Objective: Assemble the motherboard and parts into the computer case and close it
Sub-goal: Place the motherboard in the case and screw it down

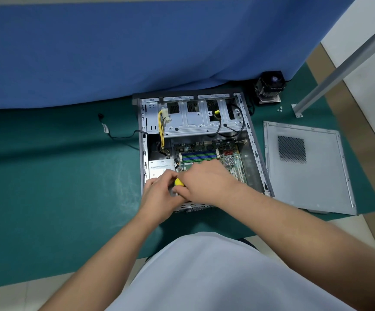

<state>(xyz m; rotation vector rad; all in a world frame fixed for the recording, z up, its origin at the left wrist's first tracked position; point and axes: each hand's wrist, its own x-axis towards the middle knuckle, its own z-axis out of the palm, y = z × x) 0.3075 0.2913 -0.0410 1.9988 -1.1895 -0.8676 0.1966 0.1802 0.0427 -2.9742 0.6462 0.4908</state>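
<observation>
Nearest the lens, a pale shirt front [215, 277], with two bare forearms reaching out from it over the open computer case [257, 153]. Right hand [206, 182] curled round the yellow-handled screwdriver [178, 182], knuckles up, wrist bent inward above the near end of the case. Left hand [159, 191] set just beside it, fingers bent toward the tool's shaft as if steadying it; whether actually pinching the shaft could not be told, fingertips hidden. Tip of the tool hidden under both hands.

Beyond the hands, the motherboard [206, 153] lying flat inside the case, blue and green memory slots showing, the power supply [160, 168] at the case's left near corner. Judged stiff but fragile: best held by its edges, never by the slots or the heat sink, and screws driven gently. Drive cage [195, 120] across the far end of the case, yellow cables hanging down its left side.

Right of the case, the side panel [305, 176] flat on the green mat [58, 187], not yet fitted; judged light thin sheet metal, likely sharp-edged, best lifted by both long edges. Cooler fan [269, 87] beyond the case's far right corner, still out of the case. Loose black cable [119, 135] left of the case.
</observation>
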